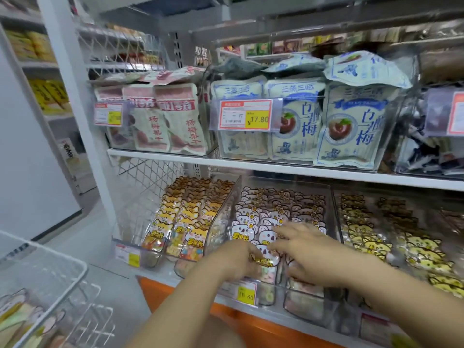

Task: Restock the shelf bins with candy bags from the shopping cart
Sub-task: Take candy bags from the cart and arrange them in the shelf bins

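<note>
Candy bag (266, 258) pinched in curled left hand (237, 259) at front of bin (326, 194); right hand (308, 252) spread open, fingers on stocked bags (263, 212) behind. Best slotted upright, snug against them. Spare bags (15, 312) in cart (50, 252), left of bin.

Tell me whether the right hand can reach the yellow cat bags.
Probably yes: the right hand is open over the white bear bags, and the yellow cat bags lie uncovered, with only a clear bin wall between.

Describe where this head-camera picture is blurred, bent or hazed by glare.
Head view: left hand and right hand smear with motion over the bear candy bags; wide-angle lens slants the white shelf edge; sheen hazes the clear bin divider; wire cart looks soft.
</note>
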Demonstrator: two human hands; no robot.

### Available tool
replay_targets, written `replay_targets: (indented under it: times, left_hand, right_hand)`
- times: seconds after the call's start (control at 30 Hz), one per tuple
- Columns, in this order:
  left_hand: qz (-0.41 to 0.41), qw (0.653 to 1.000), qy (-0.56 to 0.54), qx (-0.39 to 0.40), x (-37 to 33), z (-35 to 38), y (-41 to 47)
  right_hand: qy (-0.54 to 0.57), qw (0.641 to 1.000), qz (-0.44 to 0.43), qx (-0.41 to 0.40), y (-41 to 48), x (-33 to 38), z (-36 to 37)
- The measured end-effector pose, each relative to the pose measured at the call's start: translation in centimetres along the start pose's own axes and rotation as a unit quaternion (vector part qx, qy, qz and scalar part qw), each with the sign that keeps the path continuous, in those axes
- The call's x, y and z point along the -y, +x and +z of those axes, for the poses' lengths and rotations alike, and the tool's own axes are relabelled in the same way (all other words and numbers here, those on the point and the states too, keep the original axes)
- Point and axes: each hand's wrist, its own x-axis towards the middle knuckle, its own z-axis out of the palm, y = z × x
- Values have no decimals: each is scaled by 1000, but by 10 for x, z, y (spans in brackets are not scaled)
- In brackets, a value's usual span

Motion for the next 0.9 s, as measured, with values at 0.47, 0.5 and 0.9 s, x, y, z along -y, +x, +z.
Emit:
replay_targets:
  times: [0.47, 0.5, 0.9]
  left_hand:
    - [-98, 887, -105, -439, 164, -74, -266]
    - [-125, 870, -103, -467, 181, -77, -281]
    - [-336, 820, 30, -462, 278, -66, -344]
  right_hand:
    - [218, 927, -248, -178, 77, 237, -66]
    - [226, 919, -271, -177, 86, 257, -66]
    - [-58, 925, -348, 143, 152, 364, -52]
